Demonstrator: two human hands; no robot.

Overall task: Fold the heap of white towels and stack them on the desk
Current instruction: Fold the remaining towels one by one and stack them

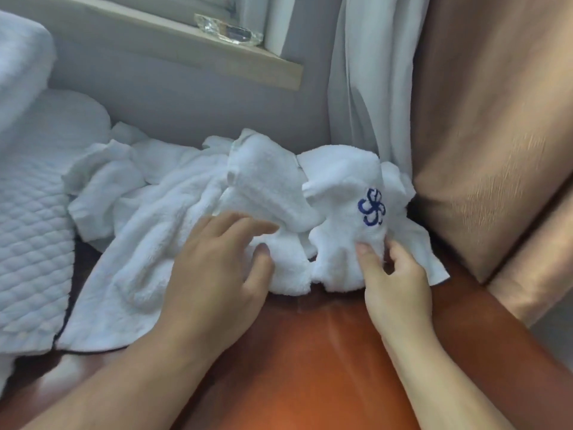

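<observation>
**A:** What lies nearest?

**B:** Two bare forearms reach in from the bottom edge over the red-brown desk [310, 361]; its near edge is cut off by the frame.

**A:** And the hands?

**B:** The left hand [214, 268] lies wide on the heap of white towels [148, 231]; its fingers are spread and nearly straight, and its thumb presses against a fold. The right hand [393, 283] is narrow; thumb and fingers pinch the lower edge of the logo towel [341, 187].

**A:** Where does that towel sit?

**B:** It sits bunched at the right end of the heap, on the far part of the desk; a blue emblem [372, 207] faces up. The rest of the heap sprawls leftward, crumpled; I cannot count how many towels are in it.

**A:** What crowds in?

**B:** A white quilted cover [28, 243] lies on the left and touches the heap's edge; a tan fabric surface [496, 135] stands on the right, close to the logo towel. It is blurred; whether it is curtain or upholstery I cannot tell.

**A:** What is hidden?

**B:** The left hand and wrist cover part of the heap; the logo towel's far side meets the white curtain [366, 88].

**A:** And farther back?

**B:** There is a grey wall [186, 110]; above it runs a window sill [192, 48] with a clear glass dish [229, 29] on it. A white fluffy block [21, 57] sits at top left and is cut by the frame; what it is I cannot say.
</observation>
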